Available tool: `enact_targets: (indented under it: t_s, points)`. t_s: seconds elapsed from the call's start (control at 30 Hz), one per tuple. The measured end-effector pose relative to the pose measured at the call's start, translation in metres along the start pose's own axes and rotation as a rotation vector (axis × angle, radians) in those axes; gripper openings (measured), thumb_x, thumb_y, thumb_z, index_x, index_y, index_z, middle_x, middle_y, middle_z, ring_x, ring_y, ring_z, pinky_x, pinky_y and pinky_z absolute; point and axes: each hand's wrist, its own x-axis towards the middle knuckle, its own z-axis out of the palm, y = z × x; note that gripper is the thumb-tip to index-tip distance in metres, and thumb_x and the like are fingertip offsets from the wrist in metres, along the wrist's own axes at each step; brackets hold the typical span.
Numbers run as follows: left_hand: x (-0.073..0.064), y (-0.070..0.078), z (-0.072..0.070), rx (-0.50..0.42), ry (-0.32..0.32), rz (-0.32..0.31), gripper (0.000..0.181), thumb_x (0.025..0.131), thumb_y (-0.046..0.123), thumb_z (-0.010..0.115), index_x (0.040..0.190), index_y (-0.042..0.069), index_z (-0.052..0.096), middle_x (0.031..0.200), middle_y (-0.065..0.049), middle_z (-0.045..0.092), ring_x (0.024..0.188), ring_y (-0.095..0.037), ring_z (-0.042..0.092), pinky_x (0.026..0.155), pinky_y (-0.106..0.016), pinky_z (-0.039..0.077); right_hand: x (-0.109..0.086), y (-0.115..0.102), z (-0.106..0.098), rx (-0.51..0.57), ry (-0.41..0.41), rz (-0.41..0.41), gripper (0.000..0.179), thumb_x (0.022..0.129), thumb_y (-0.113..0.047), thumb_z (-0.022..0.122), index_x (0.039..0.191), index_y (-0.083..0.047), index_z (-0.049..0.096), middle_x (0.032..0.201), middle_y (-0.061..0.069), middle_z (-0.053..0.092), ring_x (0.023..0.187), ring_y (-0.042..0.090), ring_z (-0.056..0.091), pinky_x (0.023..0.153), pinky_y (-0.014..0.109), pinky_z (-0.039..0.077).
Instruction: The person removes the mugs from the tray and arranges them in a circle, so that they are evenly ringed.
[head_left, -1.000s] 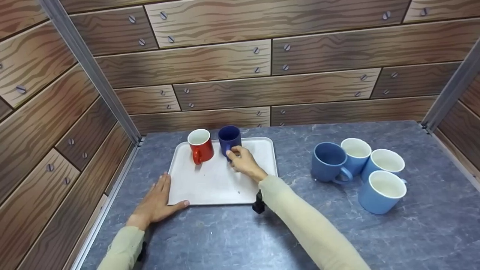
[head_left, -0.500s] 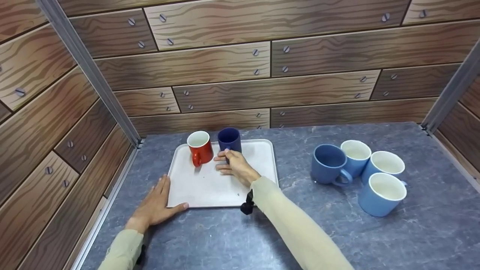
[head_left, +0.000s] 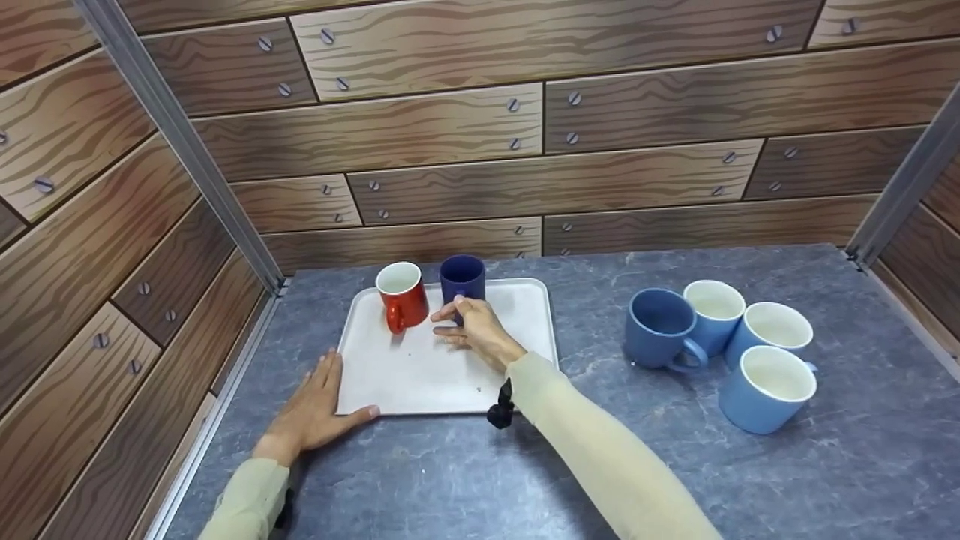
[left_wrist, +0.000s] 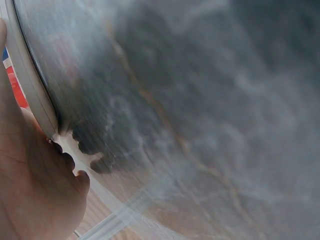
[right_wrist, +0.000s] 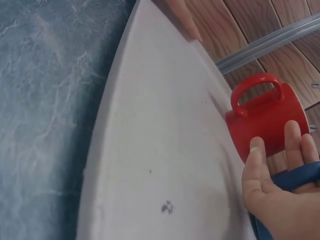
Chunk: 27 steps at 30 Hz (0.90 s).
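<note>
While our flat left grip (head_left: pixel 311 411) touches the tray (head_left: pixel 405 382), our wide right grip (head_left: pixel 480 330) suggests releasing its far-side navy mug (head_left: pixel 466 285); we should withdraw.

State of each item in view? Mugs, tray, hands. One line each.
Tray: lying flat on the table, two mugs on it.
Red mug: upright on the tray.
Dark blue mug: upright on the tray; contents too dark to tell.
Blue-lined mug: upright on the table.
Three white-lined mugs: upright, grouped beside it.
Left hand: fingers extended, at the tray's near-left corner.
Right hand: fingers extended, at the dark blue mug.
</note>
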Motion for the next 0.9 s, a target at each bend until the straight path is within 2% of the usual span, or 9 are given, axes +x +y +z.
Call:
enact_targets:
  t_s: [0.1,0.2,0.3,0.43,0.67,0.9]
  points:
    - [0.000,0.000,0.001,0.002,-0.003,0.001,0.126,0.092,0.081,0.059,0.168,-0.007,0.010,0.177,-0.026,0.008,0.165,-0.045,0.009,0.135,-0.059,0.013,-0.004,-0.001,-0.005,0.006,0.000,-0.017,0.046,0.119,-0.025,0.032,0.106,0.001,0.069,0.112,0.015,0.077,0.116,0.041,0.075,0.097,0.050,0.064]
    - [0.001,0.000,0.001,0.005,-0.005,0.001,0.126,0.092,0.082,0.058,0.168,-0.007,0.011,0.177,-0.026,0.008,0.165,-0.045,0.009,0.135,-0.059,0.013,-0.009,-0.002,-0.012,-0.006,0.000,-0.032,0.043,0.119,-0.024,0.035,0.101,-0.003,0.068,0.100,0.009,0.075,0.106,0.036,0.078,0.098,0.050,0.063]
    - [0.000,0.000,0.001,0.005,-0.004,0.000,0.126,0.092,0.082,0.058,0.168,-0.007,0.011,0.177,-0.026,0.008,0.165,-0.045,0.010,0.135,-0.059,0.013,-0.015,-0.002,-0.020,-0.026,-0.012,-0.045,0.042,0.118,-0.023,0.037,0.096,-0.006,0.068,0.092,0.005,0.071,0.093,0.026,0.078,0.088,0.042,0.064]
    - [-0.001,0.000,0.002,0.002,0.001,0.003,0.126,0.092,0.082,0.058,0.168,-0.007,0.011,0.177,-0.026,0.009,0.165,-0.045,0.010,0.134,-0.060,0.013,-0.025,-0.004,-0.031,-0.057,-0.048,-0.071,0.042,0.118,-0.024,0.037,0.094,-0.006,0.067,0.088,0.003,0.069,0.083,0.018,0.075,0.072,0.030,0.059]
    - [-0.001,0.000,0.003,-0.001,-0.004,0.002,0.126,0.092,0.081,0.058,0.168,-0.007,0.010,0.177,-0.026,0.008,0.165,-0.044,0.009,0.135,-0.059,0.013,-0.043,-0.013,-0.049,-0.099,-0.130,-0.113,0.042,0.118,-0.025,0.039,0.099,-0.004,0.069,0.091,0.004,0.075,0.085,0.017,0.077,0.069,0.025,0.058]
    - [0.000,-0.001,0.002,0.002,-0.019,-0.008,0.127,0.092,0.083,0.057,0.168,-0.006,0.009,0.178,-0.026,0.007,0.165,-0.044,0.008,0.135,-0.058,0.011,-0.061,-0.024,-0.071,-0.141,-0.200,-0.132,0.041,0.117,-0.027,0.043,0.109,-0.001,0.073,0.104,0.007,0.080,0.095,0.020,0.080,0.077,0.029,0.062]
